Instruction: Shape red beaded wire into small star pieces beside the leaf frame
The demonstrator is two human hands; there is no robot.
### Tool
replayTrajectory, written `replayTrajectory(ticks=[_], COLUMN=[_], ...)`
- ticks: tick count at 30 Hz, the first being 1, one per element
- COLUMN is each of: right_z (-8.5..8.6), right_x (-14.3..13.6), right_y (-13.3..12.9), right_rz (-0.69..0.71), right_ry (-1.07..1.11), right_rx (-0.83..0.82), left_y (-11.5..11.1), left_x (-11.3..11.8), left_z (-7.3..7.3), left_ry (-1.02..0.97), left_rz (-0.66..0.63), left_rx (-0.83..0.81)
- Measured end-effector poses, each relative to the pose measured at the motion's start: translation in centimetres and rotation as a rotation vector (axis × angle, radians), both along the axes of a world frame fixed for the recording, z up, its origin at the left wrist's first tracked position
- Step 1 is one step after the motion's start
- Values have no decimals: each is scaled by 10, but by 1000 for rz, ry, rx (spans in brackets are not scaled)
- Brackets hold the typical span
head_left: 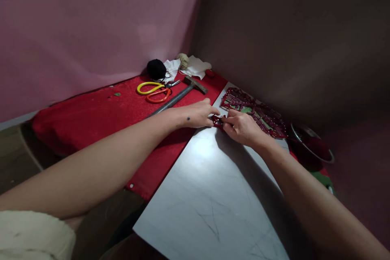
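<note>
A white board (195, 195) with faint pencil lines lies across the red cloth. Near its far left edge is a small dark red piece (217, 120), low on the board between my two hands. My left hand (199, 114) touches its left side, with thumb and forefinger apart around it. From the right, my right hand (242, 126) has its fingers bent together against the piece; whether they grip it is hard to make out. Just beyond my right hand, a larger dark red and green strung work (254, 109) with many shiny pins covers the board's far part.
On the red cloth (91, 118), left of the board, lie a hammer (179, 95) and scissors (157, 91) with yellow and orange handles. Behind are a black yarn ball (156, 69), a beige ball (183, 61) and white cloth (196, 67). A metal bowl (327, 157) stands at the right.
</note>
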State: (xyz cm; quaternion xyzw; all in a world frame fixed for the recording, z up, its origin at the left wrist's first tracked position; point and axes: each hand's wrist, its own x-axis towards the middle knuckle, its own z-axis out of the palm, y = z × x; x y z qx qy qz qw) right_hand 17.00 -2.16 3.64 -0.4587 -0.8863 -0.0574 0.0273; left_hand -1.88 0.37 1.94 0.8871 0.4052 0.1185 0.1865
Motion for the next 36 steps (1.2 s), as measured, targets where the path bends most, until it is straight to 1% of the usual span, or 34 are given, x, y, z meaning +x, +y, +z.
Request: replayTrajectory(ticks=[4, 9, 12, 14, 16, 18, 21, 23, 27, 30, 32, 36], right_z=[-4, -9, -7, -4, 1, 4, 6, 4, 2, 4, 7, 12], right_x=[4, 10, 14, 16, 14, 9, -6, -17, -32, -39, -43, -54], right_y=[1, 10, 17, 23, 29, 33, 36, 35, 33, 33, 33, 31], right_rz=[26, -1, -60, -148, -240, -282, -286, -281, -303, -362, -386, -410], right_ry=[91, 354, 486, 512, 460, 329, 92, -14, -89, -98, -93, -89], right_rx=[-3, -44, -110, -160, -164, -86, 84, 138, 114, 71, 40, -11], left_y=[1, 1, -1, -1, -1, -1, -2, -3, -3, 0, 3, 8], left_x=[0, 0, 0, 0, 0, 1, 2, 2, -2, -6, -8, -8], left_z=[-1, -2, 0, 0, -1, -2, -1, 2, 13, 18, 18, 12], left_ry=[-2, 22, 50, 55, 52, 54, 67, 63, 24, 100, 125, 87], left_rz=[-13, -45, -52, -44, -38, -38, -45, -36, 34, 42, 28, 24], left_rx=[-14, 46, 79, 77, 77, 83, 96, 101, 32, -34, -56, -100])
